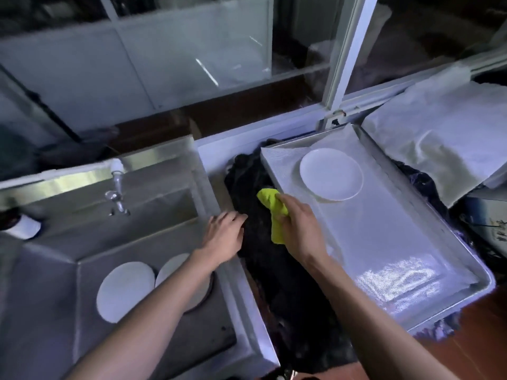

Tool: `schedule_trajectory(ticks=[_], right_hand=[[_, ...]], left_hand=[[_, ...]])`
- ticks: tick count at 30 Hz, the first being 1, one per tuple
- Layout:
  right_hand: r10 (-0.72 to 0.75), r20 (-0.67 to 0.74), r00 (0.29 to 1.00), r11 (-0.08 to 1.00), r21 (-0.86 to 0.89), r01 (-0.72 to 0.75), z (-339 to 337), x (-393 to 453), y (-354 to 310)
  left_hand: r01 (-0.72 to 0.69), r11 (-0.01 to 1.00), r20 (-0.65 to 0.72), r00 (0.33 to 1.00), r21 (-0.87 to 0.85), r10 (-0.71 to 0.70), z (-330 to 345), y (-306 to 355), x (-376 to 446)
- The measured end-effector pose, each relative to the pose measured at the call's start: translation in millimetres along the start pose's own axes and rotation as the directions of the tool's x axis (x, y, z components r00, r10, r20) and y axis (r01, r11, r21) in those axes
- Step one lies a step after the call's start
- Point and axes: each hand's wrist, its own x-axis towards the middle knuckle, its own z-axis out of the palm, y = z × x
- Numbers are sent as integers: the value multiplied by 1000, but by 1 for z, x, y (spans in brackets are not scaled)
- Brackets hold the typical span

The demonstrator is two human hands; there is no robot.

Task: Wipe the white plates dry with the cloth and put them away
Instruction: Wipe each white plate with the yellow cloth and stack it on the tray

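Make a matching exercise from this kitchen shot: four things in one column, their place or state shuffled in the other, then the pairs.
Things:
1. yellow cloth
2. left hand
3. single white plate
4. two white plates

Places or states:
A. in the sink
B. on the metal tray
C. gripped by the right hand
D. open, holding nothing

Pairs: 1-C, 2-D, 3-B, 4-A

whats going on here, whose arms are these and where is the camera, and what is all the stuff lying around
There is no machine: a person wears one camera on the head, looking down at their own arms. The right hand grips a yellow cloth. The left hand is open and holds nothing, reaching over the sink's right rim. Two white plates lie in the metal sink; the arm partly hides one. A third plate lies in a metal tray on the right. A tap stands behind the sink.
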Motion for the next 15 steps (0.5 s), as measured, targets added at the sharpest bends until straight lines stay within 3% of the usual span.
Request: schedule_trajectory(ticks=[5, 15], right_hand=[[-107, 100, 989, 990, -85, 115, 67, -10, -56], [-74, 312, 947, 982, -142, 124, 202, -46, -126]], left_hand=[[165, 978, -7, 986, -131, -168, -6, -73, -74], [457, 827, 77, 885, -328, -459, 33, -200, -204]])
